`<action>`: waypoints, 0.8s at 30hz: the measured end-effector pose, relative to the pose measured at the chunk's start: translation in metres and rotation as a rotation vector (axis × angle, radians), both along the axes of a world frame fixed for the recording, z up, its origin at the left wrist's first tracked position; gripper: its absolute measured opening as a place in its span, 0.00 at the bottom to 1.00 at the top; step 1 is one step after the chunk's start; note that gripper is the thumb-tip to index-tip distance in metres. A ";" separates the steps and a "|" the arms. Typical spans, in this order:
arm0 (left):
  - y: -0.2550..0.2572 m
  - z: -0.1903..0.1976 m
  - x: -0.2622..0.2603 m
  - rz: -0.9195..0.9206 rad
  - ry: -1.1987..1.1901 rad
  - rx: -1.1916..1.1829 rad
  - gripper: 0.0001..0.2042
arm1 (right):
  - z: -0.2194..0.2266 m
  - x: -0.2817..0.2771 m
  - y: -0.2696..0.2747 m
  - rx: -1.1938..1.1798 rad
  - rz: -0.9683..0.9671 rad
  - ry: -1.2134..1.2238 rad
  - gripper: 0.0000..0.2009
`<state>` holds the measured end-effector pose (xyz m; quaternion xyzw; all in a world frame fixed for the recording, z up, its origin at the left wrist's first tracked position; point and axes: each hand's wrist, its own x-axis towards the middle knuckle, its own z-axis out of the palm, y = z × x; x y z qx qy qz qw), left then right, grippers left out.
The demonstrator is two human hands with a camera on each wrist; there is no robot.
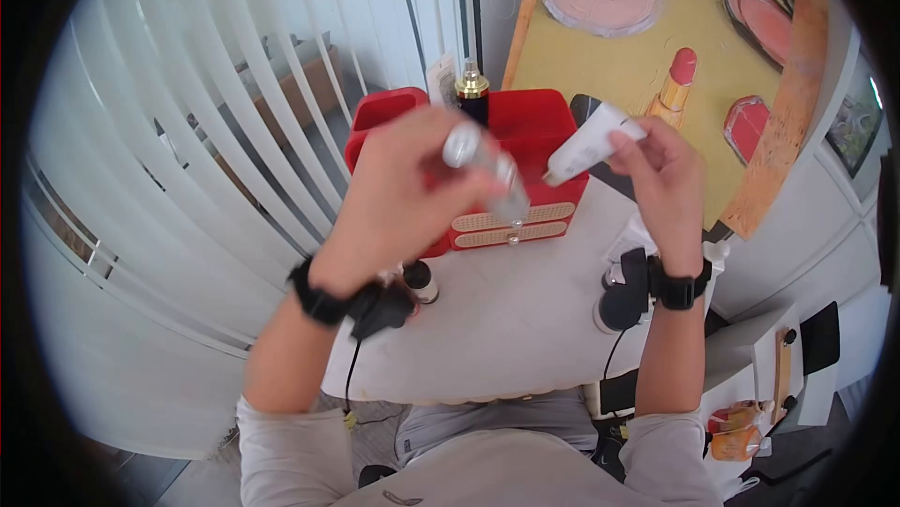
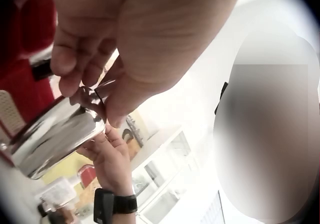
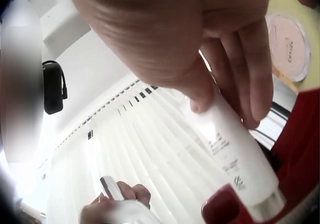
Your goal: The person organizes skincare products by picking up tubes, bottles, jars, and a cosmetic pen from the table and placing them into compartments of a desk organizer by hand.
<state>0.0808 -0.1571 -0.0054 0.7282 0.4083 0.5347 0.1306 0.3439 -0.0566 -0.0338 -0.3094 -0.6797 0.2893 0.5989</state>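
My left hand (image 1: 398, 188) grips a shiny silver bottle (image 2: 57, 136) by its narrow top end, thumb on one side and fingers on the other. The bottle is tilted and blurred in the head view, in front of a red organizer (image 1: 530, 118). Over the organizer's right side, my right hand (image 1: 670, 179) pinches a white tube (image 1: 589, 143) at its flat end. Dark print runs along the tube (image 3: 232, 154), and its metallic cap (image 3: 268, 207) points down toward the organizer. The left hand hides part of the organizer's front left.
A dark bottle with a gold collar (image 1: 472, 90) stands in the organizer, above woven-front drawers (image 1: 514, 226). On the white table (image 1: 487, 329), a black-capped bottle (image 1: 421, 282) stands below my left hand. Vertical blinds (image 1: 187, 179) hang at left; a painted cosmetics board (image 1: 600, 57) stands behind.
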 end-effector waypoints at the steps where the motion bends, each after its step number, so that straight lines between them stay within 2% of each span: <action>1: 0.022 0.015 0.007 0.061 0.069 -0.019 0.09 | 0.005 0.002 0.009 0.008 -0.006 -0.001 0.10; 4: 0.090 0.050 0.020 0.236 0.315 -0.130 0.12 | 0.015 0.003 0.035 0.067 -0.108 -0.096 0.11; 6: 0.150 0.044 0.012 0.287 0.560 0.053 0.14 | 0.015 -0.005 0.057 0.089 -0.108 -0.135 0.11; 7: 0.165 0.044 0.013 0.286 0.558 0.059 0.14 | 0.014 -0.009 0.067 0.091 -0.088 -0.110 0.11; 9: 0.185 0.045 0.015 0.545 0.876 -0.047 0.16 | 0.007 -0.016 0.096 0.140 -0.097 -0.164 0.10; 10: 0.193 0.042 0.012 0.548 0.871 -0.042 0.16 | 0.006 -0.018 0.106 0.184 -0.104 -0.214 0.10; 15: 0.207 0.037 0.008 0.638 0.951 -0.353 0.19 | 0.003 -0.039 0.129 0.125 -0.078 -0.309 0.10; 16: 0.208 0.033 0.007 0.640 0.951 -0.356 0.19 | 0.001 -0.045 0.133 0.124 -0.074 -0.309 0.10; 18: 0.209 0.024 0.006 0.700 1.099 -0.346 0.21 | -0.004 -0.057 0.140 0.138 -0.042 -0.395 0.10; 22: 0.204 0.026 0.005 0.719 1.132 -0.312 0.19 | -0.012 -0.076 0.154 0.113 0.020 -0.450 0.10; 24: 0.192 0.031 0.004 0.647 1.078 -0.197 0.18 | -0.021 -0.085 0.162 0.081 0.075 -0.484 0.10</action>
